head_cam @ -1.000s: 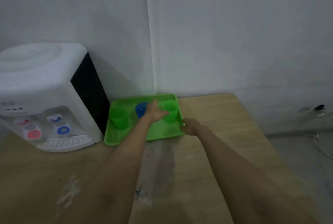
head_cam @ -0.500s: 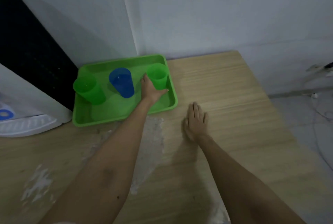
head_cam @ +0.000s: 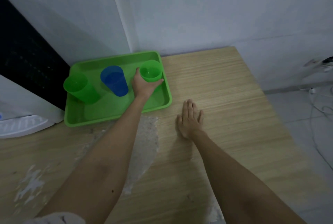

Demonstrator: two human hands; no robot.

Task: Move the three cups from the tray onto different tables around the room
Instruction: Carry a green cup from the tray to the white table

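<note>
A smooth green plastic cup [head_cam: 151, 71], tapered and open-topped, stands at the right end of a shallow green tray [head_cam: 115, 114]. The left hand [head_cam: 144, 85] wraps around its near side. A blue cup [head_cam: 114, 80] and another green cup [head_cam: 79, 87] stand to the left in the tray. The right hand [head_cam: 191, 119] lies flat, fingers extended, on the wood-grain tabletop [head_cam: 225, 97], holding nothing. The slick cup could slip, and liquid that may be inside could spill if tilted.

arms [head_cam: 100, 160]: bare | clothing [head_cam: 54, 219]: pale fabric, lower-left edge
</note>
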